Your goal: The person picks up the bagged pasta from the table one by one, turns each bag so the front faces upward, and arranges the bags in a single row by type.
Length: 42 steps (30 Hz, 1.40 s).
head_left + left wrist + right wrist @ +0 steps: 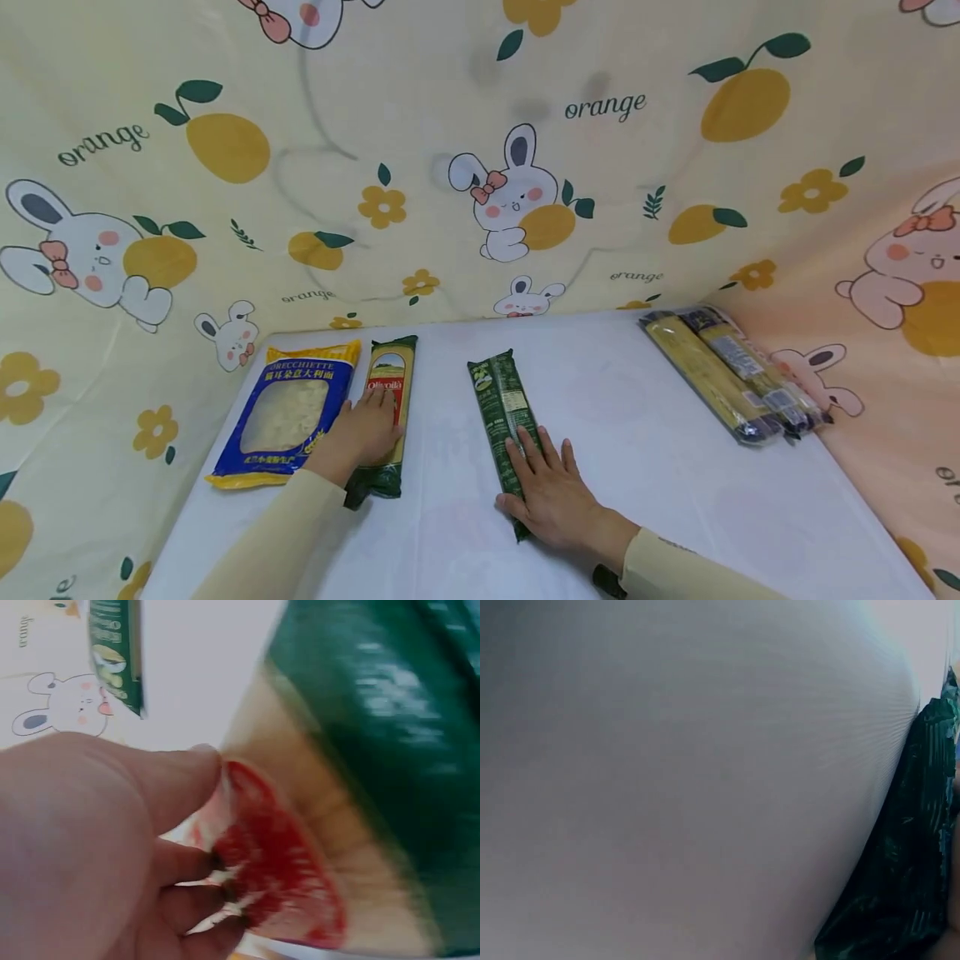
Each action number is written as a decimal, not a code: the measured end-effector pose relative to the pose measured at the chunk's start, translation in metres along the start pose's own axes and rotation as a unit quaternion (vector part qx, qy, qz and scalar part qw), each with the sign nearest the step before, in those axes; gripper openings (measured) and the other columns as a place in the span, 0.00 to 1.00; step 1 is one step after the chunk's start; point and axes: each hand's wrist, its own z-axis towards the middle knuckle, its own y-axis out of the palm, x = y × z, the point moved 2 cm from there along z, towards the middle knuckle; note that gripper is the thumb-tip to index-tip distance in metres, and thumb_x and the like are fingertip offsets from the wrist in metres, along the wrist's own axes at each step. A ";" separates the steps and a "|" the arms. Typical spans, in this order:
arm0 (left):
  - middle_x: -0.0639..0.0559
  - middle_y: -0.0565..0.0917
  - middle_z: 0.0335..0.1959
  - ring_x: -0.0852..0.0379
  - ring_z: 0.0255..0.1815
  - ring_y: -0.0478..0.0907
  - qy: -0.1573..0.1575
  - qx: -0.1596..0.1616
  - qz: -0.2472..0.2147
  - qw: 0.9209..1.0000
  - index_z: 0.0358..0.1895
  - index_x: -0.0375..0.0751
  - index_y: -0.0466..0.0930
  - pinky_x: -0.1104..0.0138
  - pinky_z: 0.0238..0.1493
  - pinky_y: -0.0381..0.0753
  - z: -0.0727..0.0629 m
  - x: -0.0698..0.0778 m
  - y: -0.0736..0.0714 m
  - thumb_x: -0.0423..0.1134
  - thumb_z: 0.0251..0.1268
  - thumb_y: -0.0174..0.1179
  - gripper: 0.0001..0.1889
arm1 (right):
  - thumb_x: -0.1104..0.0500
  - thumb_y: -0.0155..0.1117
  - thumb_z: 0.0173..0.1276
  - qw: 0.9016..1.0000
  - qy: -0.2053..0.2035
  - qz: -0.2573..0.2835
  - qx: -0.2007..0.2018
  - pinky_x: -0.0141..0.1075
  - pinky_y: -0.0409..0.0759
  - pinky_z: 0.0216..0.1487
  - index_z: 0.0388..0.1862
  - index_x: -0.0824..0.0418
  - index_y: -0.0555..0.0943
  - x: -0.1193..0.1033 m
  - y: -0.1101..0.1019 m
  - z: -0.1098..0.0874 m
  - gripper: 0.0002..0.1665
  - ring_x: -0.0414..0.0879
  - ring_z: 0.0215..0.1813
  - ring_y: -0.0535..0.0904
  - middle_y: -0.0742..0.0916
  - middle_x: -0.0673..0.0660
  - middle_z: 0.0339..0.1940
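Note:
My left hand rests on a green and gold Olivoilà pasta pack, fingertips on its red label. The thumb lies toward the pack's right edge. In the left wrist view that pack is blurred. At the middle of the table, my right hand lies with fingers spread over a second green pack, printed side with a pale label up. The right wrist view shows only a dark green wrapper at its right edge. A blue and yellow orecchiette bag lies left of my left hand.
Two long clear-wrapped noodle packs lie side by side at the back right of the white table. A patterned cloth with rabbits and oranges hangs behind and at both sides.

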 end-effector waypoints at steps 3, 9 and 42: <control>0.31 0.68 0.79 0.32 0.81 0.62 -0.018 -0.015 -0.009 1.000 0.78 0.28 0.65 0.30 0.76 0.59 0.001 0.005 -0.009 0.52 0.78 0.61 0.37 | 0.29 0.46 0.81 1.000 0.008 -0.013 0.000 0.73 0.42 0.80 0.89 0.57 0.51 -0.002 0.001 0.002 0.51 0.67 0.88 0.41 0.51 0.62 0.90; 0.35 0.78 0.70 0.35 0.70 0.75 -0.023 -0.020 0.000 1.000 0.71 0.33 0.75 0.33 0.72 0.68 0.015 0.030 -0.023 0.51 0.77 0.62 0.30 | 0.28 0.48 0.80 1.000 0.009 -0.009 0.005 0.73 0.47 0.80 0.88 0.58 0.53 0.002 -0.002 0.000 0.52 0.67 0.88 0.44 0.53 0.62 0.89; 0.47 0.84 0.51 0.46 0.57 0.77 0.175 0.251 0.128 0.943 0.54 0.44 0.85 0.48 0.60 0.79 0.137 0.148 0.001 0.53 0.86 0.49 0.20 | 0.25 0.47 0.71 0.881 -0.108 -0.249 0.387 0.47 0.71 0.33 0.22 0.58 0.67 0.029 -0.011 -0.040 0.38 0.51 0.29 0.68 0.67 0.53 0.22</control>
